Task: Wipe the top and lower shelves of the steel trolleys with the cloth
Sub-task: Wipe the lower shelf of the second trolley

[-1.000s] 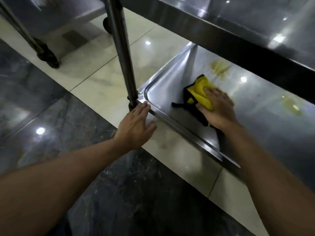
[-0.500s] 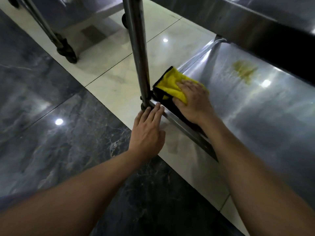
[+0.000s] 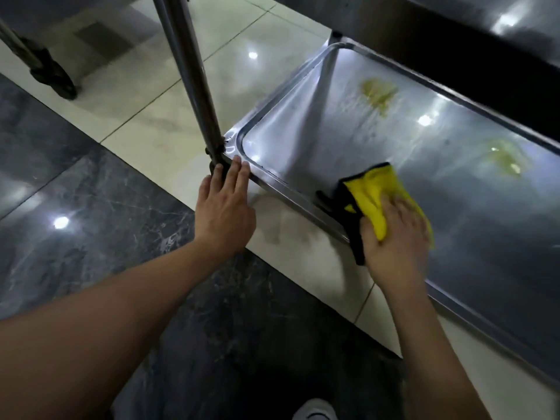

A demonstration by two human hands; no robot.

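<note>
The steel trolley's lower shelf fills the right half of the head view, under its top shelf. My right hand presses a yellow cloth with black edging flat on the shelf by its near rim. My left hand rests with straight fingers against the shelf's near corner, at the foot of the upright post. Two yellowish stains lie on the shelf: the far stain and the right stain.
The floor is glossy, with dark marble on the left and pale tiles under the trolley. A second trolley's leg and black caster stand at the top left. A shoe tip shows at the bottom edge.
My right hand has slid the cloth from the shelf's left corner back to the right along the near rim. The left hand has stayed at the corner.
</note>
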